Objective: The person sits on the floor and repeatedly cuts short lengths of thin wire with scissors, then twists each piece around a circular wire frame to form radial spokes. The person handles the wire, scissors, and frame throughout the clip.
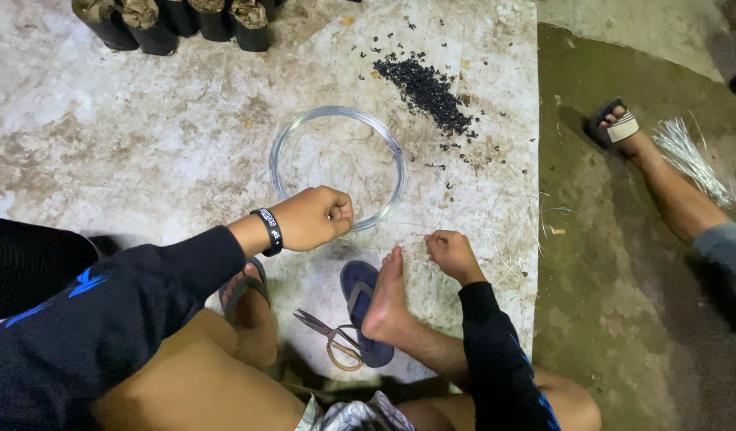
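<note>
Overhead, soil-filled black nursery bags beyond hands.

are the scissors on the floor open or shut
Open: the scissors lie by the blue sandal with blades parted in a narrow V.

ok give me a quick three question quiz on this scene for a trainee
1. True or false: the left hand is closed at the edge of the coil of clear line.
2. What lies on the floor between the person's two feet? A) a hammer B) scissors C) a brush
3. Fill in: beyond the coil lies a pile of small ____ bits.

Key:
1. True; the fist sits at the coil's near edge, while the right hand pinches a thin strand near the raised foot.
2. B
3. black
</note>
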